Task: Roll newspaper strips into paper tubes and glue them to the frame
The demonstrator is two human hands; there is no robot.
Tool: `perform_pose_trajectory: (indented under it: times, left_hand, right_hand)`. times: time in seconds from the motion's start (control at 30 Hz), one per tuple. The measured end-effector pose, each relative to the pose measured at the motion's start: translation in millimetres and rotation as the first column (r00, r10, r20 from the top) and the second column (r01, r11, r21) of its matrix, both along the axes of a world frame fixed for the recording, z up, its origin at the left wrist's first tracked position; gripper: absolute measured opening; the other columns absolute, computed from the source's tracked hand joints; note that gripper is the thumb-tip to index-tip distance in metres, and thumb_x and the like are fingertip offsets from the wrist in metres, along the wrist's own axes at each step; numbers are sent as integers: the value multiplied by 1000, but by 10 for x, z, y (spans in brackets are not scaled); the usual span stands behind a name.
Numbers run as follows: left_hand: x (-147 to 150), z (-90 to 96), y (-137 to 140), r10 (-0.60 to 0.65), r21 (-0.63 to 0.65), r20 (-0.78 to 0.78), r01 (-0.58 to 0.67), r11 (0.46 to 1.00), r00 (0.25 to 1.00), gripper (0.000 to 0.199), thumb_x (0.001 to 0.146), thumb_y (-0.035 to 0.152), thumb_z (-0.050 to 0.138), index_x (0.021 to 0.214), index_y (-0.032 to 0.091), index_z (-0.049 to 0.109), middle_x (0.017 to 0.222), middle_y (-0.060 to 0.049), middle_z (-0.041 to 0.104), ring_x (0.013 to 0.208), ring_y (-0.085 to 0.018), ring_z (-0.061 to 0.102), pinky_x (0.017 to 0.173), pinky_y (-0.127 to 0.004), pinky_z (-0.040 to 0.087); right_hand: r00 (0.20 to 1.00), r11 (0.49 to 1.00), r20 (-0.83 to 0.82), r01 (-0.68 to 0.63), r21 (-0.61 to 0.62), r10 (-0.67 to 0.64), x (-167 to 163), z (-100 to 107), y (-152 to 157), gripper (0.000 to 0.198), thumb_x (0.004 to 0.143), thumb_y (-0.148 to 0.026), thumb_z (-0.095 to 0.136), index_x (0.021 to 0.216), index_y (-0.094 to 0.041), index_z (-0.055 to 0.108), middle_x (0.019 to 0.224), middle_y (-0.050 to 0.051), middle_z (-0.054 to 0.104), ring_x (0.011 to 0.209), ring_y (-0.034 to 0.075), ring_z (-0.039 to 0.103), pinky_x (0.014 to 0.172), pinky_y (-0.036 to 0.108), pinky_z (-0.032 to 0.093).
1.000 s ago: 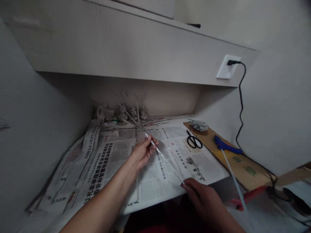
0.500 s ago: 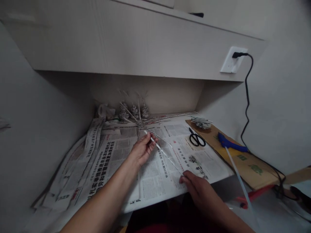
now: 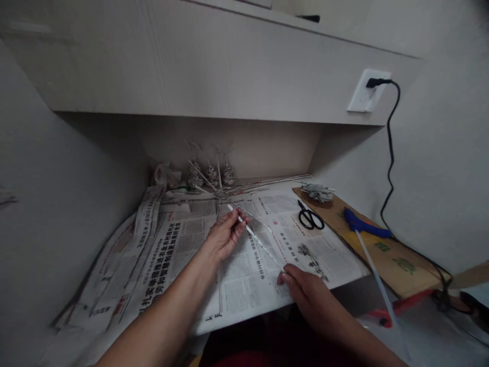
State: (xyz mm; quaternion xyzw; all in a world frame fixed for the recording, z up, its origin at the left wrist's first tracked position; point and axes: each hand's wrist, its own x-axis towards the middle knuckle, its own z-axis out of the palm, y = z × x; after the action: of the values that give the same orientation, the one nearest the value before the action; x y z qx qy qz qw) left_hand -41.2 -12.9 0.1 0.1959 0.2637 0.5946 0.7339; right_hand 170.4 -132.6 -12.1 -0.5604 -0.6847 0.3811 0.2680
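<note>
A thin rolled newspaper stick (image 3: pixel 263 245) slants between my two hands above the newspaper-covered table. My left hand (image 3: pixel 226 232) pinches it close to its upper end, whose white tip pokes out past the fingers. Lower down on the right, my right hand (image 3: pixel 301 285) has its fingers closed round the other end. Just beyond my left hand lies a star-shaped piece of crossed paper sticks (image 3: pixel 220 193), some of its spokes pointing upward. One spoke runs toward the right, behind the held stick.
Black-handled scissors (image 3: pixel 310 219) lie on the newspaper (image 3: pixel 237 285). A blue glue gun (image 3: pixel 364 224) with a long glue stick rests on cardboard (image 3: pixel 397 265) at right. Three small woven paper pieces (image 3: pixel 211 176) stand at the back. Newspaper strips (image 3: pixel 143 219) are stacked at left.
My right hand has shifted slightly up and left along the stick. My left hand keeps its pinch in nearly the same spot.
</note>
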Motion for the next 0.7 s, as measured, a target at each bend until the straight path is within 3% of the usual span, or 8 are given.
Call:
perform_pose_trajectory:
  times: [0.1, 0.2, 0.27, 0.33, 0.4, 0.47, 0.57, 0.7]
  left_hand:
    - [7, 14, -13, -17, -14, 12, 17, 1000, 1000, 10, 87, 10, 57, 79, 9, 62, 69, -4, 65, 62, -11, 68, 52, -12, 56]
    - [19, 20, -16, -27, -24, 19, 27, 999, 999, 10, 87, 10, 57, 80, 7, 63, 69, -5, 65, 62, -12, 69, 52, -13, 56]
    - [25, 14, -14, -16, -25, 16, 17, 1000, 1000, 9, 87, 10, 57, 81, 7, 63, 69, -5, 65, 62, -12, 69, 53, -13, 57]
    - [28, 3, -11, -5, -21, 6, 5, 1000, 1000, 8, 86, 11, 59, 81, 7, 63, 70, -5, 65, 63, -12, 69, 54, -13, 57]
    - [28, -7, -10, -1, -13, -9, 1, 1000, 1000, 8, 86, 12, 59, 81, 8, 63, 71, -6, 66, 64, -12, 69, 55, -14, 58]
    - [26, -16, -10, 4, -8, -25, -4, 1000, 1000, 11, 88, 12, 57, 80, 7, 64, 71, -6, 66, 65, -13, 69, 57, -15, 58]
    - [25, -24, -10, -10, -11, -41, 9, 1000, 999, 14, 89, 12, 54, 80, 7, 64, 71, -6, 66, 64, -11, 69, 57, -14, 58]
    - [31, -33, -12, -42, -5, -42, 42, 999, 998, 13, 88, 12, 56, 80, 8, 64, 71, -5, 66, 65, -11, 69, 56, -12, 57]
  right_hand:
    - [915, 908, -404, -179, -380, 11, 3, -21, -37, 40, 91, -58, 35, 81, -22, 50, 50, -7, 30, 39, 10, 28, 40, 24, 26]
    - [857, 845, -514, -255, -469, -27, 23, -11, -63, 41, 89, -60, 37, 84, -21, 50, 49, -9, 24, 36, 9, 23, 37, 23, 23]
    - [936, 929, -350, -163, -332, 39, 19, 8, -46, 39, 90, -56, 39, 93, -20, 54, 51, -6, 37, 40, 10, 35, 42, 24, 30]
    - [996, 997, -68, -56, -48, 53, -7, 23, -3, 33, 90, -48, 45, 104, -20, 56, 64, 1, 55, 55, 15, 51, 54, 28, 38]
    - [988, 983, 154, -8, 184, -21, -48, 24, 50, 28, 89, -40, 48, 103, -19, 59, 78, 8, 63, 70, 20, 58, 66, 33, 41]
    - [980, 974, 193, -2, 228, -43, -85, 7, 90, 26, 90, -39, 45, 93, -18, 61, 78, 10, 63, 72, 21, 58, 67, 34, 40]
    - [992, 996, -114, -59, -61, 52, -96, -39, 102, 36, 93, -47, 36, 89, -19, 59, 59, 1, 49, 51, 14, 47, 51, 28, 37]
    - [825, 856, -564, -262, -446, -41, -53, -56, 56, 39, 90, -56, 41, 90, -20, 55, 51, -8, 22, 41, 10, 32, 41, 23, 31]
